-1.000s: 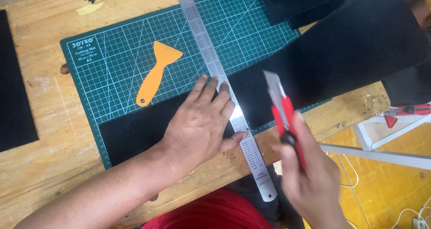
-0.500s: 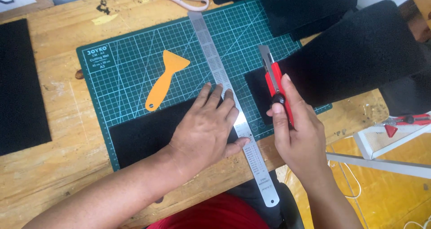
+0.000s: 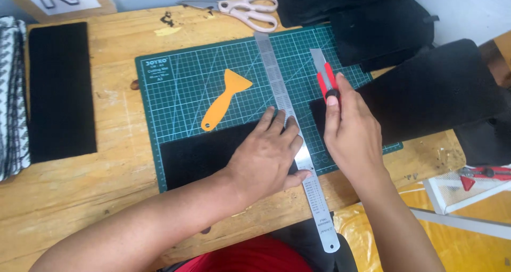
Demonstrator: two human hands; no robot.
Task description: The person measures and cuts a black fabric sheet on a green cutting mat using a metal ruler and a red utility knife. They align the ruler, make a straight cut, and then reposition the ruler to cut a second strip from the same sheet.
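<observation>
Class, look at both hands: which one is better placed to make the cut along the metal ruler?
Right. The right hand holds the red utility knife beside the metal ruler; the left hand lies flat, pinning the ruler.

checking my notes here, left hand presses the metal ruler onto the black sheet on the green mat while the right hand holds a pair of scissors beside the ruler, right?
Not quite. The right hand holds a red utility knife, not scissors; the scissors lie untouched at the far edge of the table, as the head view shows. The rest stands: the left hand presses the metal ruler onto the black sheet on the green mat.
</observation>
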